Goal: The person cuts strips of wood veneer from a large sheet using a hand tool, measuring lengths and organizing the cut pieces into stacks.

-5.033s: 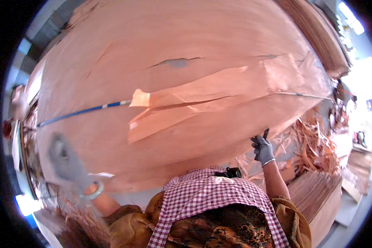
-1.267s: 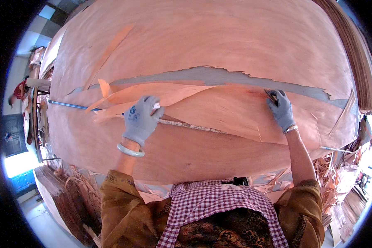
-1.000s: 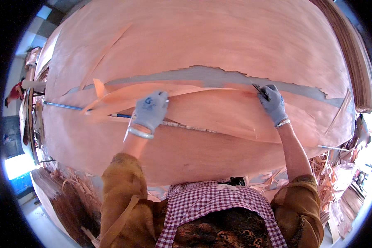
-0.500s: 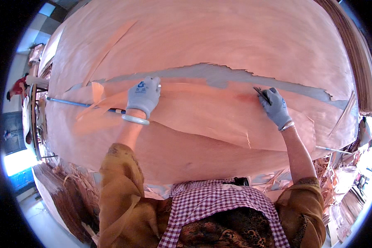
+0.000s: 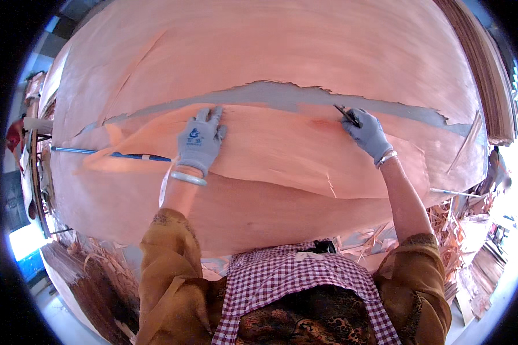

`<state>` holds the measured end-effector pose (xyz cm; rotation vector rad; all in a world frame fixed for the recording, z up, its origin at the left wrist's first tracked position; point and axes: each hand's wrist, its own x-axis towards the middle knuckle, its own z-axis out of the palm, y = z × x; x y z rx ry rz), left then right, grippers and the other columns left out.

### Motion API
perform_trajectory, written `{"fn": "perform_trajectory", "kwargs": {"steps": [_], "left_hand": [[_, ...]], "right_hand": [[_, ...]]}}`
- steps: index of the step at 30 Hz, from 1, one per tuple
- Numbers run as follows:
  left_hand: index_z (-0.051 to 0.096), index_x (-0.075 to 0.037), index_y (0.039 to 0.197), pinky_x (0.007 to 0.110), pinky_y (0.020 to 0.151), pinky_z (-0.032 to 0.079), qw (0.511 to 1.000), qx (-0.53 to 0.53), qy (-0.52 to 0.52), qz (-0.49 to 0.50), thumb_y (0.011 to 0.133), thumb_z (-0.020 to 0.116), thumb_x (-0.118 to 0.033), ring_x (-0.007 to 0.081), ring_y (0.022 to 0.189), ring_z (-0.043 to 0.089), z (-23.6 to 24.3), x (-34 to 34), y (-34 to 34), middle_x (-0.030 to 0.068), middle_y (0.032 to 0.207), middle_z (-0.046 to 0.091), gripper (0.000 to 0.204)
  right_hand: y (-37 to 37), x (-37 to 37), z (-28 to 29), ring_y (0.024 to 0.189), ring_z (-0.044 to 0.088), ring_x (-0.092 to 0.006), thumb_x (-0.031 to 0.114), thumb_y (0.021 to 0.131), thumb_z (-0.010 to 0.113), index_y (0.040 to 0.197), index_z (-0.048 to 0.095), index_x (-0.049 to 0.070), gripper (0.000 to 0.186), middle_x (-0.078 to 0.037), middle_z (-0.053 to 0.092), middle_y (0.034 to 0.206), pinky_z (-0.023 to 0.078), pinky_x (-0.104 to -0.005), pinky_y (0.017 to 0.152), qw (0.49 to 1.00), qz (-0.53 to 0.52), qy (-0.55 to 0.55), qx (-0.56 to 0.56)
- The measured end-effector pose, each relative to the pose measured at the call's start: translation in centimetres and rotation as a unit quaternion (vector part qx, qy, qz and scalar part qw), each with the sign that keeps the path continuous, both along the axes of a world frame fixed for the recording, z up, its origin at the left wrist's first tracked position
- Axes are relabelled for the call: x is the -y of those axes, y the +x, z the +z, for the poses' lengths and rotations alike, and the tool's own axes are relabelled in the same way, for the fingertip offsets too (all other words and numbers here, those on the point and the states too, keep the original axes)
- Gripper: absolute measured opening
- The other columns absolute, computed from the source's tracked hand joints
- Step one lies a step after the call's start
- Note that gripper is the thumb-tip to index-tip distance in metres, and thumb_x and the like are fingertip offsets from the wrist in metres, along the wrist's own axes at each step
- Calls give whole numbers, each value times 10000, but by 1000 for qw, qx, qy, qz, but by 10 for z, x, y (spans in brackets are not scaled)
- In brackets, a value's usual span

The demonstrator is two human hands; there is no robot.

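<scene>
My left hand (image 5: 201, 140), in a grey glove, lies with fingers extended on a loose, pale orange veneer strip (image 5: 270, 149) atop a large veneer sheet (image 5: 253, 46). My gloved right hand (image 5: 365, 133) is closed around a dark, narrow tool (image 5: 345, 114), probably metal, over the strip's right part near its upper edge. Along that edge runs a ragged gap (image 5: 259, 92) showing a grey surface. A blue rod (image 5: 98, 152) lies to the left, partly under loose veneer flaps, and a thin pale rod (image 5: 454, 192) pokes out at the right.
A thick veneer stack (image 5: 480, 69) stands at the far right. Scraps (image 5: 449, 230) lie along the near right edge, and another stack (image 5: 80, 276) is at the lower left. A person in red (image 5: 16, 135) is by a dark rack at the far left.
My left hand has moved forward and its fingers have flattened out. My right hand has shifted slightly left with the tool. The strip lies flatter, now covering the speckled middle of the rod.
</scene>
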<state>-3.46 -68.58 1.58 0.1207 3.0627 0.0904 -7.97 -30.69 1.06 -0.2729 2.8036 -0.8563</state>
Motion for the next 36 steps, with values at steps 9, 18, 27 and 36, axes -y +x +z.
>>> {"fn": "perform_trajectory", "kwargs": {"steps": [9,18,27,36], "left_hand": [[492,-202,1274,432,703,511,998,-24,-37,33,880,498,-337,284,977,552,-4,-28,11,54,1212,516,416],[503,-185,1260,432,680,513,997,-49,-41,35,880,501,-344,274,966,549,-2,-43,19,60,1193,527,412],[557,-180,1207,408,671,511,995,-91,-40,9,858,531,-309,262,898,549,-6,-39,6,44,1188,537,373],[562,-158,1195,394,753,501,989,-122,61,49,843,566,-301,295,945,547,-17,-30,9,47,1193,555,380]], "right_hand": [[-27,-12,10,854,576,-395,235,832,560,936,570,74,192,-192,615,872,451,-439,691,998,11,68,-5],[-36,-26,5,794,576,-387,208,818,595,917,548,62,183,-193,599,815,446,-423,647,997,-2,71,2],[-35,-30,2,792,587,-366,180,812,599,917,550,37,184,-196,601,833,455,-410,665,996,-18,68,-54],[-10,47,28,697,577,-363,176,864,540,954,525,24,177,-175,578,749,463,-407,614,989,55,-116,67]]}}
